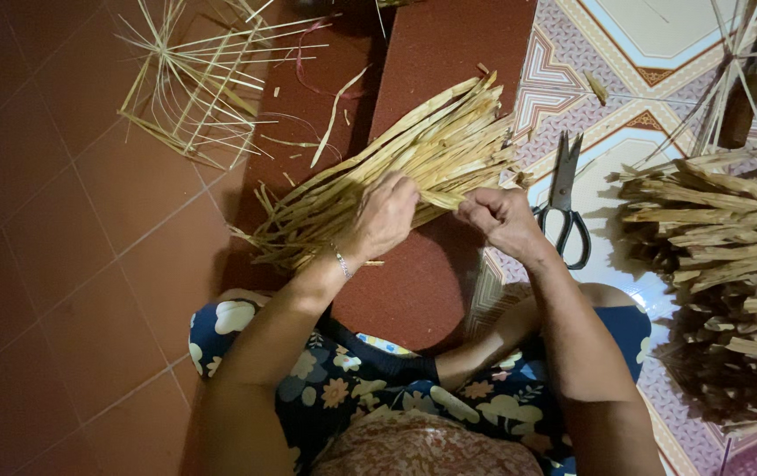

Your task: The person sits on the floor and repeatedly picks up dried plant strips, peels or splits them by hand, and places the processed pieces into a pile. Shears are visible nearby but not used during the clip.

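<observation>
A long bundle of pale dried straw strips [413,154] lies slanted across a dark red mat [422,282] in front of me. My left hand [384,214] rests on the bundle's middle, fingers curled over the strips. My right hand [502,218] pinches a few strips at the bundle's near edge, just to the right of the left hand. A thin bracelet circles my left wrist. My knees in flowered cloth show below.
Black-handled scissors [566,198] lie on the patterned floor mat right of my right hand. A big heap of straw strips [731,264] fills the right side. A half-woven straw frame [193,84] sits on the red tiles at upper left.
</observation>
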